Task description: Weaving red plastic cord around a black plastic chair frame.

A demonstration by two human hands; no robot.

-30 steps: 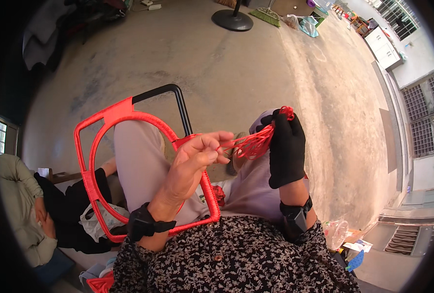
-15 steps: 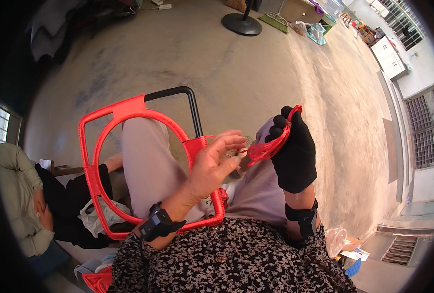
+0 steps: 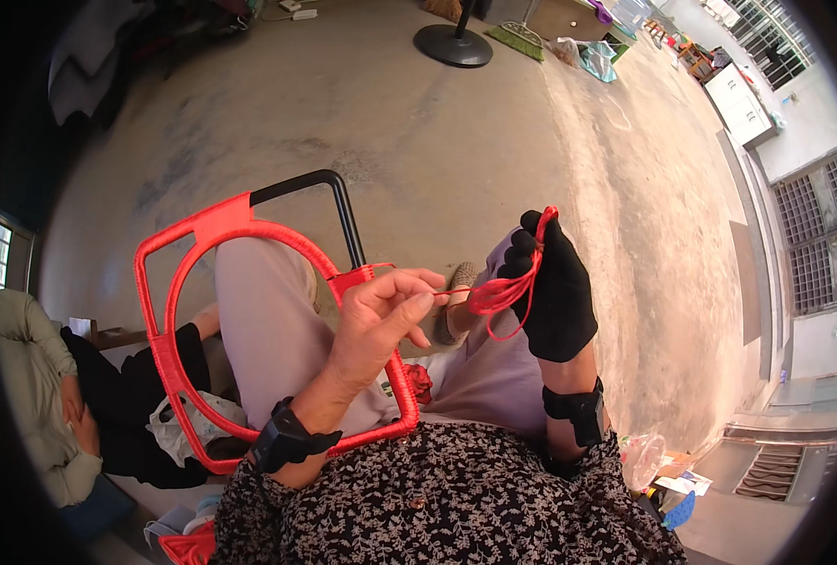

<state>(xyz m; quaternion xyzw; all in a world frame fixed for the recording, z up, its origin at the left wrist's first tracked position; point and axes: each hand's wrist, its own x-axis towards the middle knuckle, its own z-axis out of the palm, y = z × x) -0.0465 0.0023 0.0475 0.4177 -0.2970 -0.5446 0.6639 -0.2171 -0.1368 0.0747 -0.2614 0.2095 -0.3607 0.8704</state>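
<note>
My bare left hand point(image 3: 381, 315) pinches a thin red strand between thumb and forefinger. The strand runs right to a looped bundle of red cord point(image 3: 501, 294), whose other end my black-gloved right hand point(image 3: 564, 297) grips in curled fingers. One loose loop hangs below the bundle. Across my left thigh leans a rounded rectangular frame point(image 3: 162, 353) with a circular ring inside it. Red cord covers most of the frame and ring; the upper right corner is bare black tube point(image 3: 345, 212). My left forearm crosses over the frame's lower edge.
A seated person point(image 3: 37, 395) is close on the left, hands in lap. A white plastic bag point(image 3: 178, 431) lies by the frame. Ahead stand a round black base point(image 3: 453, 45) and a green broom point(image 3: 515, 40). Plastic wrap and papers point(image 3: 673, 476) lie at lower right.
My left hand has drawn slightly away from the cord bundle, leaving a longer strand between the hands. A loop now droops under the bundle. The whole view has shifted a little.
</note>
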